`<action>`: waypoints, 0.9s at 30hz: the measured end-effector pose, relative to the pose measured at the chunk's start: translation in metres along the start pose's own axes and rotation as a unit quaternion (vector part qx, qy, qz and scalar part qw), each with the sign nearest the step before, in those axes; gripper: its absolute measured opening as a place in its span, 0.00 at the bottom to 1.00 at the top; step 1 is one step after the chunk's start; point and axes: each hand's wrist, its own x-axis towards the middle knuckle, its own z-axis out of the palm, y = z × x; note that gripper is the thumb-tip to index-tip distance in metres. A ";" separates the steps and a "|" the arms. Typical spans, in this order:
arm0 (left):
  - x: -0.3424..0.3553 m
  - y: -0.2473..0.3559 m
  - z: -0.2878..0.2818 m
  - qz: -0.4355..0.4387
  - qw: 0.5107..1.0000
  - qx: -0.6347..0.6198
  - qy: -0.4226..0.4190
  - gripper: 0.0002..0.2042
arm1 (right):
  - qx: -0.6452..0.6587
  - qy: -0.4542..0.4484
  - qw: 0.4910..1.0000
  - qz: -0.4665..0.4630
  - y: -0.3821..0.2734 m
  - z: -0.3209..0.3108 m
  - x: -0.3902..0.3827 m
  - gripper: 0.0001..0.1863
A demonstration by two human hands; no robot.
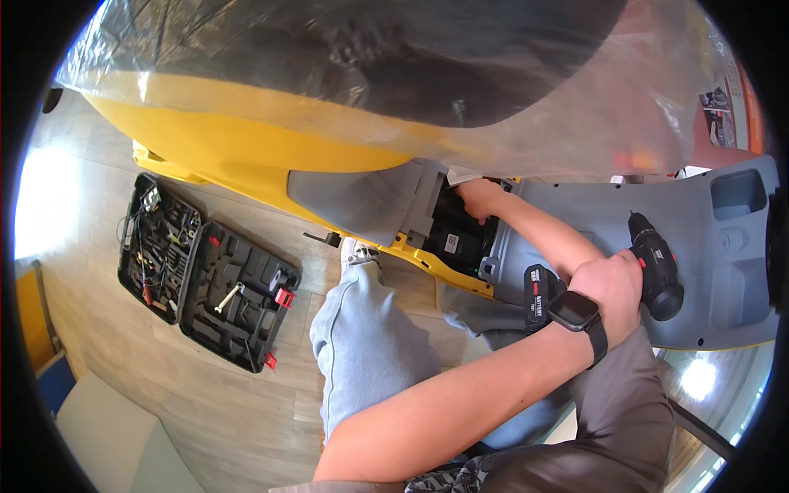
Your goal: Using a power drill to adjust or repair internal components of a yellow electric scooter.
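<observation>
My left hand (606,289), with a black watch on its wrist, grips a black cordless drill (657,271) by the handle. The drill's chuck points away from me, and its battery pack sticks out near my wrist. My arms cross, the left over the right. My right hand (481,200) reaches into an open black compartment (454,220) in a yellow and grey vehicle body. Its fingers are curled at the far edge, partly hidden; what they hold cannot be made out. A black box with a white label sits in the compartment, and a white slip (462,175) lies beside my fingers.
Clear plastic wrap (394,82) covers the large shape at the far side. A grey floor panel (699,246) with recesses extends right. An open black tool case (230,304) with a wrench lies on the wooden floor at left. My legs straddle the near side.
</observation>
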 end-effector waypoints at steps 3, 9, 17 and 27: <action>0.000 0.003 -0.001 -0.014 1.000 -0.001 -0.011 0.17 | 0.169 0.038 0.985 0.005 0.009 0.001 -0.010 0.13; 0.002 0.001 -0.002 -0.005 1.000 -0.012 -0.008 0.21 | 0.181 0.375 0.908 -0.052 0.038 0.010 -0.035 0.13; 0.012 0.006 0.011 -0.039 0.999 0.024 -0.030 0.21 | 0.478 0.232 0.846 -0.048 0.052 -0.003 -0.055 0.14; 0.020 0.009 0.024 -0.045 0.997 0.053 -0.043 0.18 | 0.240 0.110 0.963 -0.054 0.007 0.009 -0.039 0.34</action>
